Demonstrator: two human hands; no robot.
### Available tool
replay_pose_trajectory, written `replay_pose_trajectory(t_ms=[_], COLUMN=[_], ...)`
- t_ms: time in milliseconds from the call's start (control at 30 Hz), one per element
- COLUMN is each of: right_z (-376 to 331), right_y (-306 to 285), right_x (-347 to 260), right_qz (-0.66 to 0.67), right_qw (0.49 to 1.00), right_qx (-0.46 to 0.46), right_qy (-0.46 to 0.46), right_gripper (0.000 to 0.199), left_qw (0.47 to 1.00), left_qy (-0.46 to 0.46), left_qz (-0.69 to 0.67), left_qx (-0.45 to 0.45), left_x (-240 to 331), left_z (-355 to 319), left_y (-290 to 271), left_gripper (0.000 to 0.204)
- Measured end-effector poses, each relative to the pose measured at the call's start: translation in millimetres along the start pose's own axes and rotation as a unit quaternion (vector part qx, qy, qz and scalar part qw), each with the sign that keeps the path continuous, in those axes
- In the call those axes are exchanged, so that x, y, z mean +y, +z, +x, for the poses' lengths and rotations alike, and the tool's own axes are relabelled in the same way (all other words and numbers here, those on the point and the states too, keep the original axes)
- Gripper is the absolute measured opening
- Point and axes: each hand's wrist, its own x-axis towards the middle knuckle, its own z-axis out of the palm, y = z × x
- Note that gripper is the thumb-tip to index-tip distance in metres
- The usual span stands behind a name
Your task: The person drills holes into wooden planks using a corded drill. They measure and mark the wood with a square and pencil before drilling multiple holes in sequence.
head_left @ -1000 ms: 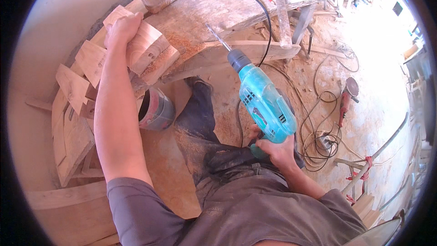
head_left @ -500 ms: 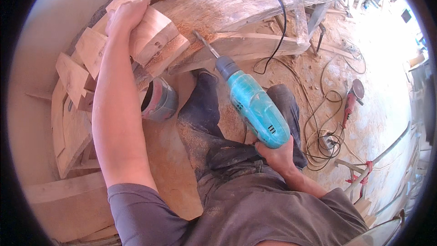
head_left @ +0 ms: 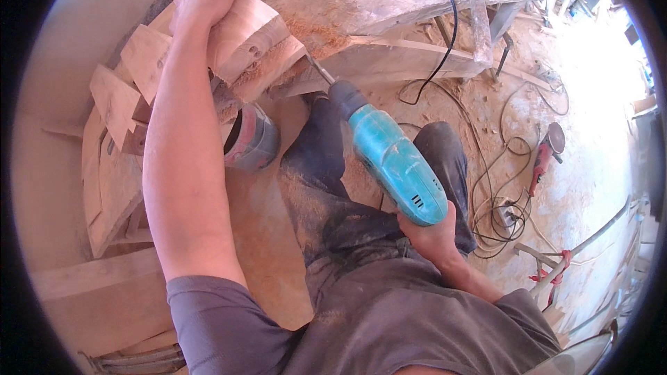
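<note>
My left hand (head_left: 206, 3) is closed over the top of a pale wooden block (head_left: 243, 35) on the sawdust-strewn bench; the fingertips are partly hidden. Small dark marks or holes show in the block's near end. My right hand (head_left: 431, 230) is wrapped round the handle of a teal power drill (head_left: 392, 156), which hides most of the fingers. The drill points up and left, and its metal bit (head_left: 319, 71) has its tip at the block's right corner. Whether the tip touches the wood I cannot tell.
More cut blocks (head_left: 114, 104) stand left of my forearm. Below the bench edge is a stained bucket (head_left: 256, 140). A hammer (head_left: 478, 10) lies at the far bench end (head_left: 389, 0). An angle grinder (head_left: 545, 156) and tangled cords (head_left: 504, 212) lie on the dusty floor.
The drill bit has shifted slightly left and nearer me, from over the sawdust beside the block to the block's right corner. My left hand keeps its grip. The whole view has shifted a little.
</note>
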Motion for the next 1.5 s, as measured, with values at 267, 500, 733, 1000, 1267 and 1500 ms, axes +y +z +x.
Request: replay_pose_trajectory(t_ms=[267,500,733,1000,1267,1500], right_z=[3.2,3.5,5.6,4.7,5.7,4.9], right_y=[3.6,5.0,10.2,12.0,14.3,14.3], right_x=[1.3,5.8,14.2,19.4,21.0,18.3], right_qz=[0.006,-0.009,0.019,0.024,0.032,0.043], right_qw=[1.0,0.999,0.997,0.995,0.994,0.997], right_qx=[-0.004,-0.022,-0.003,-0.002,0.002,-0.034], right_qy=[0.017,-0.022,-0.078,-0.101,-0.109,-0.047], right_gripper=[0.023,0.027,0.022,0.023,0.024,0.025], left_qw=[1.0,1.0,1.0,1.0,1.0,1.0], left_qy=[-0.007,0.004,-0.021,-0.03,-0.022,-0.016], left_qz=[0.003,-0.006,0.01,0.002,0.009,-0.015], left_qx=[0.011,0.003,0.008,0.004,0.005,0.012], left_x=[8.6,-11.1,2.0,5.9,7.4,-13.4], left_z=[-12.5,15.3,2.0,-5.4,-6.6,6.3], left_y=[-2.6,6.2,-0.2,-5.4,-5.5,-2.0], left_gripper=[0.078,0.079,0.08,0.081,0.079,0.076])
